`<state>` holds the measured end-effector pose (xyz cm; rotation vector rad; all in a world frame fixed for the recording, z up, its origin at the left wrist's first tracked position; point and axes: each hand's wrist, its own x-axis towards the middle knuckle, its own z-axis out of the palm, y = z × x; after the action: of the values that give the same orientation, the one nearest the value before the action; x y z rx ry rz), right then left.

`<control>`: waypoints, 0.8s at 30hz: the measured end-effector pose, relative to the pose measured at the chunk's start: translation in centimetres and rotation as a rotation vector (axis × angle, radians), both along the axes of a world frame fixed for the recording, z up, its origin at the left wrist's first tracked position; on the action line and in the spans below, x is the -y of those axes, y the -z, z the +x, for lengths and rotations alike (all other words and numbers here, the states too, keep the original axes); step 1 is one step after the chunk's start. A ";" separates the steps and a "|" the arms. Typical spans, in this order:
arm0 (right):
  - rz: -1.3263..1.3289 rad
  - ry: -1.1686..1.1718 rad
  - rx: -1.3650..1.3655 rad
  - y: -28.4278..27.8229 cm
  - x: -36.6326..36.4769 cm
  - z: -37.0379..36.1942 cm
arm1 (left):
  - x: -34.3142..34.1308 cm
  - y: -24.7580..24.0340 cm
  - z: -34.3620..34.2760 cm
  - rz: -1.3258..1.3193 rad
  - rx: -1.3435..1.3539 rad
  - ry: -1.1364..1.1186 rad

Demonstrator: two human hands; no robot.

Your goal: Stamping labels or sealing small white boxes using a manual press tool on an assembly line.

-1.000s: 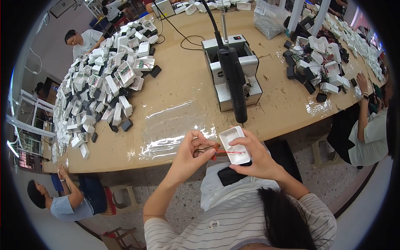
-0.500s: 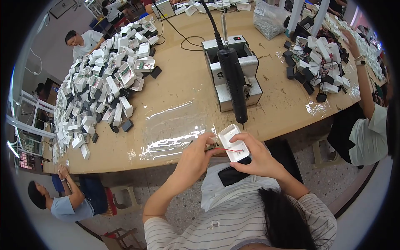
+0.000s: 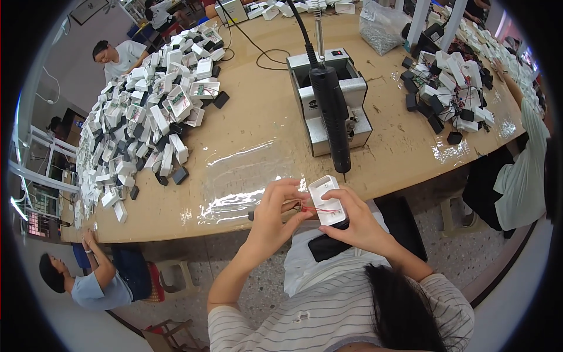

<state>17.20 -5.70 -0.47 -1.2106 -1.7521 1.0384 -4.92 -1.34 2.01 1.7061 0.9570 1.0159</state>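
Observation:
My right hand [image 3: 359, 226] grips a white plastic case [image 3: 324, 189] by its near end, thumb and fingers on its walls and the hollow side facing up. Thin red wires [image 3: 319, 209] run out of the case to my left hand [image 3: 272, 212]. Its fingers are curled round a small wired part, mostly hidden by the hand. A dark block end [image 3: 251, 216] shows beside that hand. Just beyond the case hangs a black electric screwdriver [image 3: 331, 117], its bit pointing down, touched by neither hand.
A metal machine [image 3: 311, 105] stands behind the screwdriver. A large heap of white cases [image 3: 158, 117] lies left, a smaller wired heap [image 3: 448, 88] right. A bag of screws [image 3: 381, 29] sits at the back. A black phone-like object [image 3: 328, 247] rests on my lap. Other people sit around.
My left hand has lifted and turned slightly, its fingers more raised round the wired part. The white case has barely shifted. On the right, another person's arm has reached lower over the parts.

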 end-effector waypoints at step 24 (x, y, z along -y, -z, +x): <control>0.175 -0.006 0.223 0.5 -1.1 1.0 | -0.7 1.2 1.8 0.218 -0.537 0.049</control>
<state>18.20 -4.64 -1.02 -1.2486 -1.9727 0.7582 -3.08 -0.63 0.79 2.2368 1.1609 0.6527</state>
